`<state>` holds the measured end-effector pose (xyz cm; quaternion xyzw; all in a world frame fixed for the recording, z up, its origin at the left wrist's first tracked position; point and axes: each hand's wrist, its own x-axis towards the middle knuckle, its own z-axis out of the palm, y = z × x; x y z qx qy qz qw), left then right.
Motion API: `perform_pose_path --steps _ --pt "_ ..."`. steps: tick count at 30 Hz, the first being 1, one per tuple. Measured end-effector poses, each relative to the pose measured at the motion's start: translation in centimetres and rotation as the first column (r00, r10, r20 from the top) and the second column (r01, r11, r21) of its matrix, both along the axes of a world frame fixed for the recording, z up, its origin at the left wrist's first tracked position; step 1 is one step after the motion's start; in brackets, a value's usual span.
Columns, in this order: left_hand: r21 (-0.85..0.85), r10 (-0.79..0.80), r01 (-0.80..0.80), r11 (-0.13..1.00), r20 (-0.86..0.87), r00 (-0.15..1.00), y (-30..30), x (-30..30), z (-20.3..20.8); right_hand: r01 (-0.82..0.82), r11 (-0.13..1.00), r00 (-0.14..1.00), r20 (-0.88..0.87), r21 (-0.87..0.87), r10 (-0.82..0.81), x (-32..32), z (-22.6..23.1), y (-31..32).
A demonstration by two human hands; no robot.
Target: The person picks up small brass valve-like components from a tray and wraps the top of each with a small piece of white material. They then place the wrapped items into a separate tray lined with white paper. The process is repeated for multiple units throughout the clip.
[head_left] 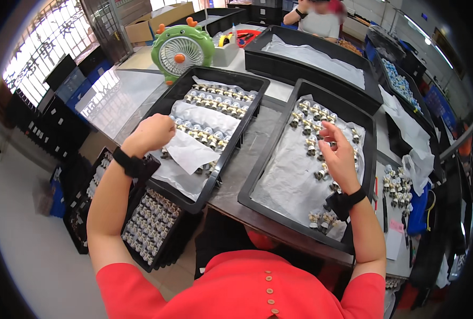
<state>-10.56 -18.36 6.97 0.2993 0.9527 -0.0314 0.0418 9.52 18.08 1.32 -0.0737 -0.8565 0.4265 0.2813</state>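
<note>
My left hand (157,132) is closed, its fingertips pinching the edge of a white paper sheet (191,153). The sheet lies slantwise over part of the left black tray (198,204). Rows of small white-and-gold figurines (215,103) stand in that tray, with white paper between some rows. My right hand (340,159) is over the right black tray (258,175), fingers curved and thumb apart. Loose figurines (313,110) lie under and around it on white lining paper; my hand hides some of them. I see nothing held in that hand.
A green fan (180,53) stands behind the left tray. Another paper-lined black tray (311,66) sits at the back, with a person (321,24) beyond it. More figurines (397,186) lie at the right. Stacked trays of figurines (151,223) stand low on the left.
</note>
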Motion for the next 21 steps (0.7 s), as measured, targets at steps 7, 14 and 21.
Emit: perform_pose_path --steps 7,14,21 --pt "0.653 -0.684 0.489 0.579 0.063 0.727 9.0 11.0 0.8 -0.153 0.835 0.820 0.539 0.529 -0.192 1.0 -2.5 2.2" --pt "0.763 -0.905 0.605 -0.228 -0.396 0.158 12.5 19.2 4.2 -0.316 0.763 0.693 0.686 0.565 -0.221 1.6 -3.9 3.2" --pt "0.602 -0.409 0.408 -0.686 -0.783 0.469 13.0 24.6 5.2 -0.266 0.798 0.722 0.660 0.540 -0.206 1.0 -4.7 2.5"
